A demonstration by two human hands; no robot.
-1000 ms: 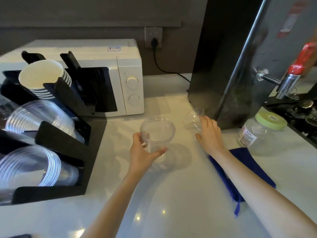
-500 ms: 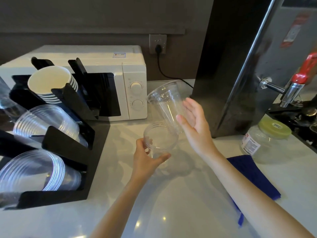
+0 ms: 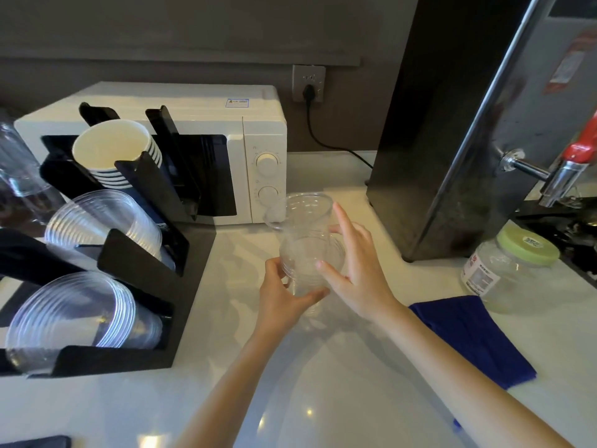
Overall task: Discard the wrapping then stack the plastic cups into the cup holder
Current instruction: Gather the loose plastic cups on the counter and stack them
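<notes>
My left hand (image 3: 284,295) grips a short stack of clear plastic cups (image 3: 302,276) standing upright on the white counter. My right hand (image 3: 353,273) holds another clear plastic cup (image 3: 307,218) from its right side, its base lowered into the stack's mouth while its upper half stands above the rim. The black cup holder (image 3: 142,279) stands at the left. Its slots hold two rows of clear cups (image 3: 80,315) lying on their sides and a row of white paper cups (image 3: 113,153) at the back. No wrapping is visible.
A white microwave (image 3: 255,134) stands behind the holder, plugged in at the wall. A tall steel water boiler (image 3: 452,124) with a red-handled tap (image 3: 575,156) rises at the right. A lidded glass jar (image 3: 507,273) and a blue cloth (image 3: 468,337) lie by my right forearm.
My right hand picked a loose cup up off the counter near the boiler, carried it left over the stack and lowered it into the stack's mouth. My left hand kept hold of the stack.
</notes>
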